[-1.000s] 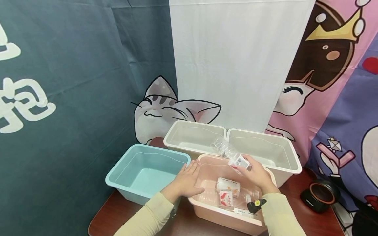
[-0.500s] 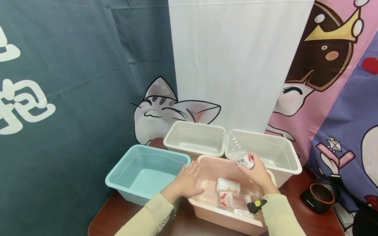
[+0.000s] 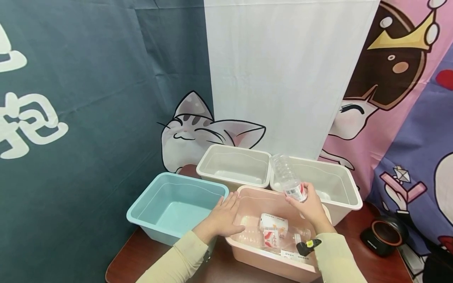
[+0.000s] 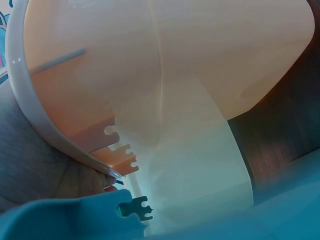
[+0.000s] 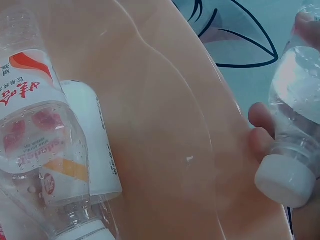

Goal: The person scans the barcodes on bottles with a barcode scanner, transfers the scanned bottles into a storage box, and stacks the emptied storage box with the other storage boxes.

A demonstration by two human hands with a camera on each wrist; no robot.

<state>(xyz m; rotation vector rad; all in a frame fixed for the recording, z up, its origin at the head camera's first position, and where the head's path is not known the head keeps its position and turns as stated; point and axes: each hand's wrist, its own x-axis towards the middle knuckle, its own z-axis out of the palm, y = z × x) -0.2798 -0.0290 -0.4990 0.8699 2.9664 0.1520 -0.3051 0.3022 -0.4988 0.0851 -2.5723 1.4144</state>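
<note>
My right hand (image 3: 311, 206) grips a clear plastic bottle (image 3: 284, 173) near its label, above the far rim of the pink bin. The bottle tilts with its base up and to the left, toward the pale bins. In the right wrist view its white cap (image 5: 285, 180) points down, with fingers curled around the neck and body. My left hand (image 3: 223, 218) rests with straight fingers on the rims where the blue bin (image 3: 141, 220) and the pink bin (image 3: 269, 257) meet. Inside the pink bin lie another labelled bottle (image 5: 30, 125) and a white printed cylinder (image 3: 274, 223).
Two off-white bins, a left one (image 3: 233, 149) and a right one (image 3: 348, 204), stand behind the pink bin. A black round device (image 3: 383, 236) sits on the brown table (image 3: 122, 255) at right. Printed curtains (image 3: 283, 78) hang behind.
The bottle in my right hand has swung to the right and turned more upright, from over the left off-white bin to the right one's near left corner. My left hand has stayed put.
</note>
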